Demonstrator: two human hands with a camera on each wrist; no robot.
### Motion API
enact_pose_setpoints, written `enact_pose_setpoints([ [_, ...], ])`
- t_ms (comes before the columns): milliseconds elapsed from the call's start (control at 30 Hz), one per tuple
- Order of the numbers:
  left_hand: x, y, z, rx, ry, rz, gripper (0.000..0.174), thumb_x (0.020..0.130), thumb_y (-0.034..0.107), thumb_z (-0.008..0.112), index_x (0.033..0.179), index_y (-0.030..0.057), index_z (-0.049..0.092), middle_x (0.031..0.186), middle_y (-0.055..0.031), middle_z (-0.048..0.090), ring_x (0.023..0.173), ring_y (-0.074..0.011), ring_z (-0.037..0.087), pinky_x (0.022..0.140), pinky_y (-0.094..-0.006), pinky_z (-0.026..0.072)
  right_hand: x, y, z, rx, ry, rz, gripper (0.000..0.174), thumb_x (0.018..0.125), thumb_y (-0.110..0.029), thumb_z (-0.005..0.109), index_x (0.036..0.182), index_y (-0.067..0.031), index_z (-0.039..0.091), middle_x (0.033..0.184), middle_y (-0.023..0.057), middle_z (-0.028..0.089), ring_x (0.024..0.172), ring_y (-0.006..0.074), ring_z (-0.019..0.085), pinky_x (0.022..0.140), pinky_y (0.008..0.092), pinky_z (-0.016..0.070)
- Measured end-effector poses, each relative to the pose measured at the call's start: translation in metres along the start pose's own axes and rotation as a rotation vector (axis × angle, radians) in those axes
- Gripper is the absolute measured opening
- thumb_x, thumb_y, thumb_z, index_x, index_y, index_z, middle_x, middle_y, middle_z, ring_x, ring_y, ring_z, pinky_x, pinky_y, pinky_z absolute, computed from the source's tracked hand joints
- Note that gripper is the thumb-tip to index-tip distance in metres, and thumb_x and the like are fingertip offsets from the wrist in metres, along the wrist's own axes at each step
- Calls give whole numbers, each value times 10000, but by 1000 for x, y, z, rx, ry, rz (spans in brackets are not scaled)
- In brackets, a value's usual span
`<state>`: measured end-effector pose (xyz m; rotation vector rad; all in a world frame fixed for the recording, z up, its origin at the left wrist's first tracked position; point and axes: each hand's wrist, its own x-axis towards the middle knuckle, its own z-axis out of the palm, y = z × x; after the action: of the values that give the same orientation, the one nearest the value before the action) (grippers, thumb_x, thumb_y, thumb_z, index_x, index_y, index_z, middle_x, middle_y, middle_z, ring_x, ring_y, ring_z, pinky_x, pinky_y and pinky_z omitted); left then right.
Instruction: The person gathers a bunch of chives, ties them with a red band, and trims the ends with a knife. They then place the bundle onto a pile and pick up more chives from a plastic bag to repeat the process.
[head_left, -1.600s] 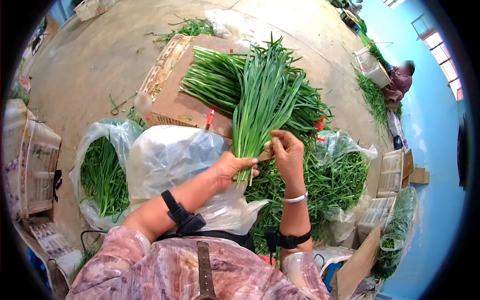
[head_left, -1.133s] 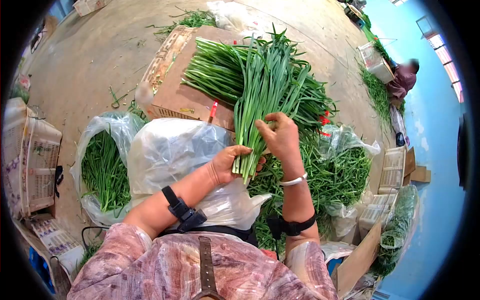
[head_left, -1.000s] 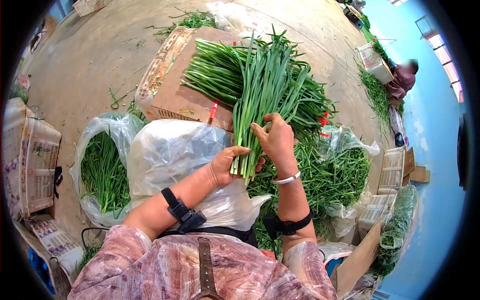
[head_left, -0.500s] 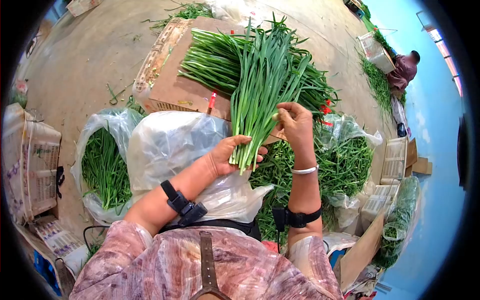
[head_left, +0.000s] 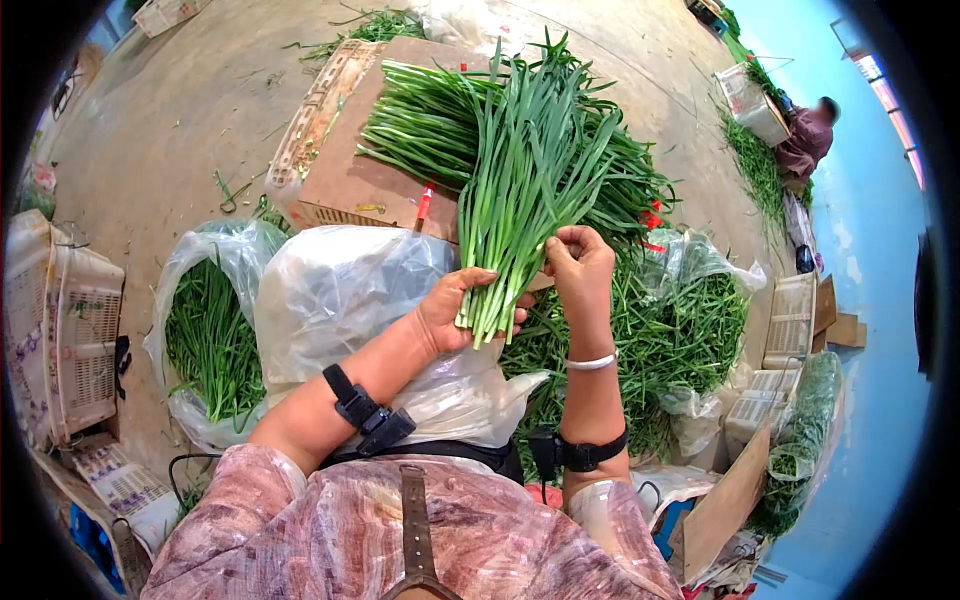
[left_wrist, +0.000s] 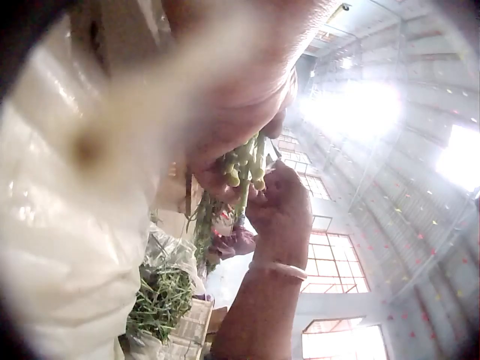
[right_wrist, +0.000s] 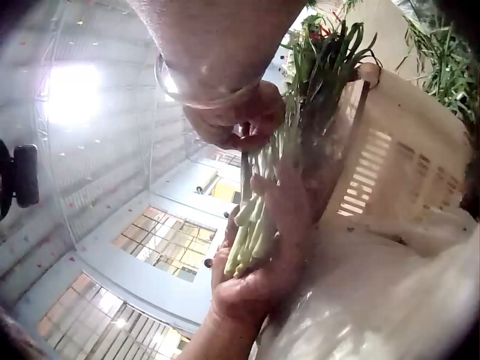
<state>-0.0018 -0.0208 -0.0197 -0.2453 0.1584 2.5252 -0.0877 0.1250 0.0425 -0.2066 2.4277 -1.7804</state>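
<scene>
The left hand grips a bunch of long green stalks near their pale cut ends, thumb across the front. At the bunch's right edge, the right hand has its thumb and forefinger together at a stalk. In the right wrist view the right hand has curled fingers against the stalks, above the left hand. The left wrist view shows the pale stalk ends below the left hand, beside the right hand. Behind, more stalks lie on a brown board.
A plastic-covered bundle lies before the body. Bags of greens stand at left and right. Crates line the left side. A seated person is near the blue wall.
Compared with half a second ago, the right hand has moved slightly left and down, from beside the bunch to its right edge. The left hand keeps its grip; the stalks have spread a little.
</scene>
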Motion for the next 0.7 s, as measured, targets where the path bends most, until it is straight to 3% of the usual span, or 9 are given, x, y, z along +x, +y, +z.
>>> enact_pose_setpoints([
  [167,0,-4,8,2,109,37,365,826,232,609,1105,6,540,944,-164,634,763,-249,651,650,-402,556,-13,-6,8,361,120,-141,70,830,7,554,862,17,493,715,69,607,513,75,541,453,196,445],
  [267,5,-5,3,105,243,49,289,820,188,643,1056,44,556,843,-89,631,629,-165,607,600,-348,526,-23,-16,11,407,77,-153,88,841,18,543,881,7,465,739,79,610,511,79,544,453,187,452],
  [367,7,-4,0,73,277,38,256,820,190,644,1024,57,566,832,-81,625,612,-156,597,576,-332,518,-32,-16,7,411,43,-199,136,838,26,556,944,16,472,785,76,603,554,75,555,473,189,459],
  [500,8,-7,9,243,419,119,178,805,144,651,915,20,586,744,-74,619,568,-152,589,531,-310,509,-64,-42,-6,266,-5,-302,211,823,57,559,1026,35,508,781,54,591,584,72,556,495,189,459],
  [633,13,-11,7,224,442,153,137,789,98,657,826,-7,577,698,-79,612,530,-170,589,494,-327,524,-98,-52,-37,440,115,-306,169,833,30,566,1000,24,550,777,66,605,557,79,552,472,179,447],
  [700,10,-10,16,253,479,168,130,800,105,646,832,1,575,706,-82,614,542,-169,593,498,-336,526,-93,-30,-78,585,237,-301,185,845,-29,581,1020,19,548,782,78,612,589,87,574,449,169,426],
])
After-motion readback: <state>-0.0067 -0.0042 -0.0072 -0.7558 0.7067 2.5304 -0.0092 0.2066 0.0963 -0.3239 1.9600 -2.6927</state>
